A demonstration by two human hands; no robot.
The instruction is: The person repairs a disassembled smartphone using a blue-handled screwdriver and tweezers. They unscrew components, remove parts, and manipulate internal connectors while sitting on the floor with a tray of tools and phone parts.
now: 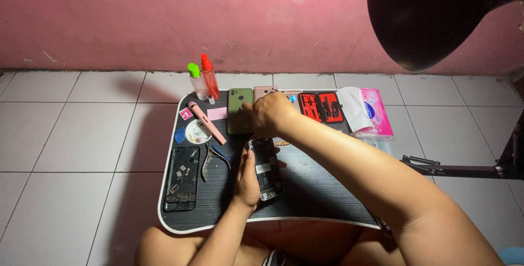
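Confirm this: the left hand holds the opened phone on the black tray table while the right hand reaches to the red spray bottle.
Wrong in one respect. In the head view the right hand reaches to the green phone, not the red spray bottle. The left hand does hold the opened phone on the black tray table.

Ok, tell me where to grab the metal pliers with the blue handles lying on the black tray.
Take the metal pliers with blue handles by the two spread handles, coming from above on the near side. They lie flat on the black ribbed tray, jaws pointing away, between the opened black phone shell and the left hand, so a top-down pinch probably fits best.
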